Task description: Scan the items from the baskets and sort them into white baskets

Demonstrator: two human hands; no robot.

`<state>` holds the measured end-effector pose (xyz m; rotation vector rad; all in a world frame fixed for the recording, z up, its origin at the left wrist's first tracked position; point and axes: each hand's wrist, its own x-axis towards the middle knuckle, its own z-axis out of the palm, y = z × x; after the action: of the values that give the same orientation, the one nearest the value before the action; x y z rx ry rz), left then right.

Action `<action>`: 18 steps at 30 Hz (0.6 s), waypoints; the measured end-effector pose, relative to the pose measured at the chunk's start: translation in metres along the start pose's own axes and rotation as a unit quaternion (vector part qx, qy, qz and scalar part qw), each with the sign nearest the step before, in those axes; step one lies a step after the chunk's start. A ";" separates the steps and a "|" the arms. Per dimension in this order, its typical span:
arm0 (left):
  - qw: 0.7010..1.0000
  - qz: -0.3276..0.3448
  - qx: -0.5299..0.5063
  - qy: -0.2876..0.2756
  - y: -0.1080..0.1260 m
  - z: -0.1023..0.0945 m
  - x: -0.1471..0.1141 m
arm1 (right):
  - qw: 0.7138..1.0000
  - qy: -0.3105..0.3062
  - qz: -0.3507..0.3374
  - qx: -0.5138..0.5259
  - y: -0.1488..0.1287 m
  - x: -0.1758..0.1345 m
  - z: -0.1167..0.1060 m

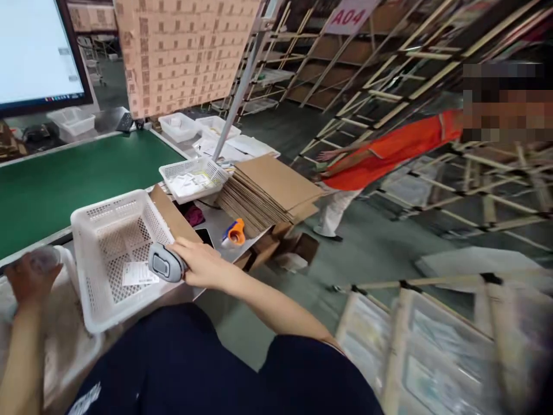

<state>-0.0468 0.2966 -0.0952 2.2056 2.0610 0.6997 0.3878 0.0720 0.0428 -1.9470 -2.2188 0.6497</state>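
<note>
Nearest the camera, the right hand point(203, 265) is clasping a grey handheld barcode scanner point(165, 263), fingers wrapped around its handle, the scanner head hanging over the near rim of a white perforated plastic basket point(88, 222). Inside that basket a white printed paper slip point(139, 273) is lying flat on the mesh floor, just below the scanner. At the left edge the left hand point(26, 278) is curling around a blurred, pale rounded object point(43, 258); what it is cannot be told. Scanning well would probably mean keeping the scanner window tilted squarely toward the slip and holding the wrist steady. Beyond the basket, an orange-and-blue tape dispenser point(234, 231) is resting beside a stack of flattened brown cardboard sheets point(268, 193), with a smaller white mesh tray point(192, 177) of papers behind. Farther off, a green conveyor belt point(73, 178) is running leftward, and a person in an orange top point(389, 151) is reaching toward wooden racks.
</note>
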 end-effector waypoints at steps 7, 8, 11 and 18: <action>0.967 0.236 -0.090 -0.013 0.132 -0.024 -0.027 | 0.996 -0.045 -0.028 -0.066 -0.030 0.007 -0.007; 0.964 0.251 -0.080 -0.034 0.142 -0.022 -0.031 | 0.996 -0.040 -0.030 -0.078 -0.026 0.005 -0.003; 0.956 0.276 -0.049 -0.088 0.156 -0.013 -0.040 | 0.992 -0.007 -0.053 -0.117 -0.003 0.005 0.011; 0.956 0.270 -0.004 -0.119 0.151 -0.010 -0.067 | 0.980 0.005 -0.121 -0.155 -0.003 0.022 0.025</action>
<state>0.0904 0.2123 -0.0554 2.7117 1.3471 0.4279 0.3722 0.0868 0.0178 -1.7487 -2.6249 0.2740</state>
